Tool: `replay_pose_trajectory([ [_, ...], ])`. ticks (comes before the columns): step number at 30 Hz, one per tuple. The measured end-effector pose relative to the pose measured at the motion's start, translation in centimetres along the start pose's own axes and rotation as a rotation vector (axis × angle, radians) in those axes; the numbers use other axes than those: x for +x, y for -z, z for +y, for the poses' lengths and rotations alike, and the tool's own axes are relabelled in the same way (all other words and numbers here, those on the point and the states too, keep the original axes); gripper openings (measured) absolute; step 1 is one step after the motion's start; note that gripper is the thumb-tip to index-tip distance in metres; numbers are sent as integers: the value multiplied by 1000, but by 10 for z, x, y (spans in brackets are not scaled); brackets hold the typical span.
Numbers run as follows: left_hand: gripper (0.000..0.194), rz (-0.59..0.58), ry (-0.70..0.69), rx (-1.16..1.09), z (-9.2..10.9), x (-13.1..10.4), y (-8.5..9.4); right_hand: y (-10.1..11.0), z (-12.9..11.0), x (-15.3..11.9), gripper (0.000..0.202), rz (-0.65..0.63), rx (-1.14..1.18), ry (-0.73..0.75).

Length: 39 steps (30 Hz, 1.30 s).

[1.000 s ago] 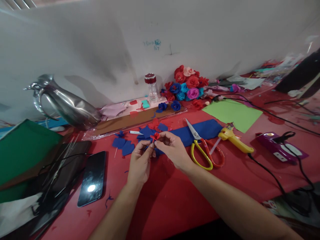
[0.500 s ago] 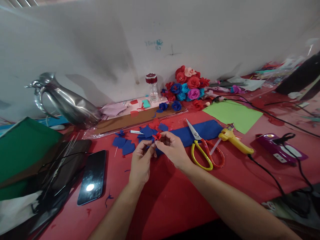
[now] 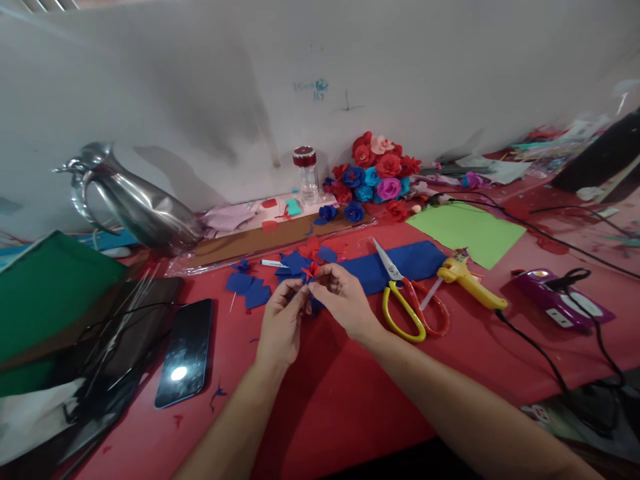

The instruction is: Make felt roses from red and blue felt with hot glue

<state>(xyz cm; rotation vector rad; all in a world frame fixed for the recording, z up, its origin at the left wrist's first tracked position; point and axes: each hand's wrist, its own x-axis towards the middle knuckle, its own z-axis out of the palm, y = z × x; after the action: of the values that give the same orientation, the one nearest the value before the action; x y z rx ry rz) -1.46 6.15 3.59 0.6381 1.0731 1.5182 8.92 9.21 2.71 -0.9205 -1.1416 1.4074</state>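
Observation:
My left hand (image 3: 286, 313) and my right hand (image 3: 345, 299) meet over the middle of the table, both pinched closed on a small paper flower (image 3: 310, 272) with a red centre and some blue paper at its base. The fingers cover its lower part. Behind and left of the hands lie cut blue paper petals (image 3: 245, 285) and a white pen-like stick (image 3: 273, 264). Right of my right hand is a folded blue paper strip (image 3: 415, 259), with scissors (image 3: 400, 287) with one yellow and one red handle resting partly on it. A yellow glue gun (image 3: 470, 280) lies farther right.
A phone (image 3: 186, 353) and a dark folder (image 3: 150, 307) lie left, before a steel jug (image 3: 135, 200). At the wall stand a glass jar (image 3: 309, 183) and a heap of paper roses (image 3: 380, 170). Green paper (image 3: 470, 227) and a purple power socket (image 3: 560, 298) with cables are right.
The red flower centre has turned and tilted slightly between my fingers, and more blue shows beneath it. Both hands stay in nearly the same place.

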Motion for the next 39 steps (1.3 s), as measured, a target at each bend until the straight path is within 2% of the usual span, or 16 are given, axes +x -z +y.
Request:
replay_pose_trajectory([
  [5, 27, -11, -29, 48, -3, 0, 1, 0, 0, 0, 13, 29, -30, 6],
  [16, 8, -3, -224, 361, -10, -5, 6, -3, 1, -2, 16, 91, -64, 24],
  [19, 6, 11, -275, 374, -10, -6, 6, -3, 2, -2, 16, 94, -57, 17],
  [23, 8, 19, -169, 193, -7, -4, 3, -3, 2, -4, 20, 63, 11, -23],
  [29, 25, 46, 32, 6, 0, 0, 0, -4, 2, -4, 19, 71, 41, -87],
  [34, 29, 21, 77, -43, 1, -1, 1, -4, 0, -2, 14, 62, 33, -118],
  [39, 30, -5, 84, -32, 1, -1, 3, -3, -2, -2, 18, 2, 88, -179],
])
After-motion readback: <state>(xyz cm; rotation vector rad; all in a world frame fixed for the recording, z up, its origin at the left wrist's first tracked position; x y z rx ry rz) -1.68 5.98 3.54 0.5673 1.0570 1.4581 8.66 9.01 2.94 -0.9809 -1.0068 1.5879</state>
